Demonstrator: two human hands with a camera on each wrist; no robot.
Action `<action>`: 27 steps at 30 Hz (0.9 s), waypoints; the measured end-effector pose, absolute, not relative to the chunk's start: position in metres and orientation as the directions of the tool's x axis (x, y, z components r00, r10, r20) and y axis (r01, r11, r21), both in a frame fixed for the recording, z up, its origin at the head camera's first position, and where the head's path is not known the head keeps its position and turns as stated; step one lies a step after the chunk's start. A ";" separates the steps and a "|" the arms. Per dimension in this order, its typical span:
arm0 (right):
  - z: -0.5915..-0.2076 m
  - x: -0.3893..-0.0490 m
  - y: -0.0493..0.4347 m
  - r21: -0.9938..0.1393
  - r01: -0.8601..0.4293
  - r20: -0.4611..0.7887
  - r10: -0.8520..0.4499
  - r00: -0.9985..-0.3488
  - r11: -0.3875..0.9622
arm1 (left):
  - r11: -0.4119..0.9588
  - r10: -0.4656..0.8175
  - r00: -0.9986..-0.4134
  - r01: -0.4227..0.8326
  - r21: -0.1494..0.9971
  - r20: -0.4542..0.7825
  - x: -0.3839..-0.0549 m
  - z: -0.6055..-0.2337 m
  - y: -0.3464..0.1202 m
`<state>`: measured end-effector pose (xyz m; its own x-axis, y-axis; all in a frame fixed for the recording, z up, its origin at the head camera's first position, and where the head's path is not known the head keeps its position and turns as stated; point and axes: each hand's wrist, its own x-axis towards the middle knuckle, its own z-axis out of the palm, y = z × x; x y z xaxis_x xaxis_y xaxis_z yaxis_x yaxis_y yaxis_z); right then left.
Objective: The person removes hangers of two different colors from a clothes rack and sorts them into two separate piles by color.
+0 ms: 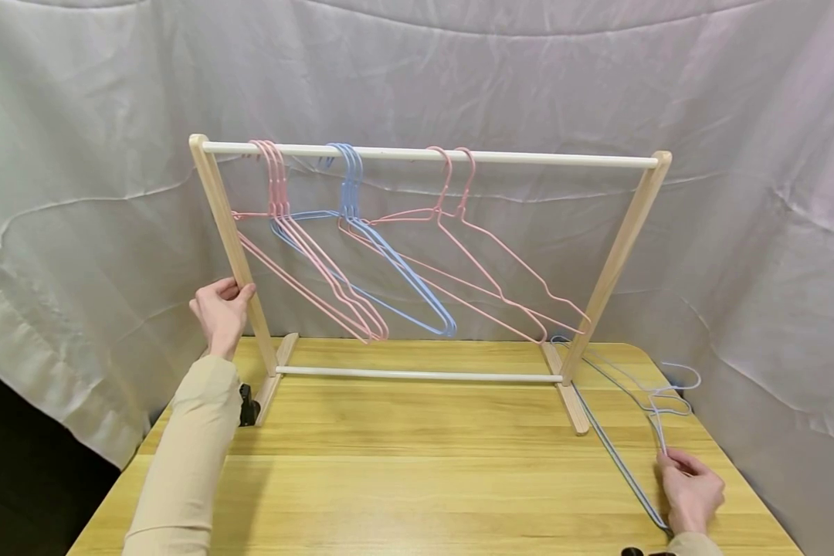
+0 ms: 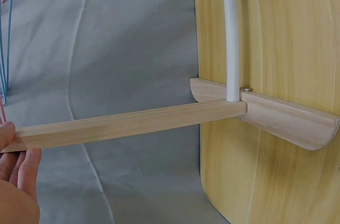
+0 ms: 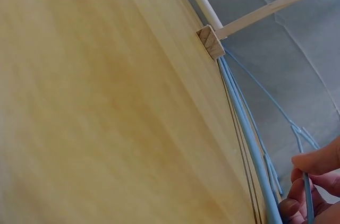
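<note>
My left hand grips the left wooden upright of a clothes rack, thumb on one side and fingers on the other. The left wrist view shows the same hand at that upright. At the right of the table my right hand pinches the wire of a blue hanger between thumb and fingers. This hanger is partly raised beside at least one other blue hanger lying on the table. In the right wrist view, the hand holds the blue wire.
From the rack's white top rail hang several pink hangers at the left, blue hangers in the middle and two pink hangers farther right. A white lower bar joins the feet on the wooden table. Grey curtains surround it.
</note>
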<state>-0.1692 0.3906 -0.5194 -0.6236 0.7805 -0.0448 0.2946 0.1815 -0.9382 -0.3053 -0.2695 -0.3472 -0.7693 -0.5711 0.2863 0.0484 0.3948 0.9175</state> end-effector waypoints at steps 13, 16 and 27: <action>-0.512 -0.170 0.391 -0.967 0.196 0.006 0.781 -0.625 0.164 | 0.397 -0.571 -0.768 0.050 0.916 0.290 -0.305 -0.346 -0.269; -0.507 -0.173 0.390 -0.968 0.161 0.052 0.776 -0.629 0.195 | 0.397 -0.571 -0.767 0.054 0.916 0.292 -0.305 -0.346 -0.269; -0.455 -0.191 0.359 -0.974 -0.076 0.198 0.646 -0.738 0.211 | 0.399 -0.576 -0.770 0.029 0.916 0.275 -0.306 -0.346 -0.270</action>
<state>-0.1906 0.3593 -0.4551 -0.7376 0.6457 0.1976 -0.0763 0.2111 -0.9745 -0.3057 -0.2696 -0.3462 -0.7700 -0.5756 0.2753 0.0291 0.3993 0.9163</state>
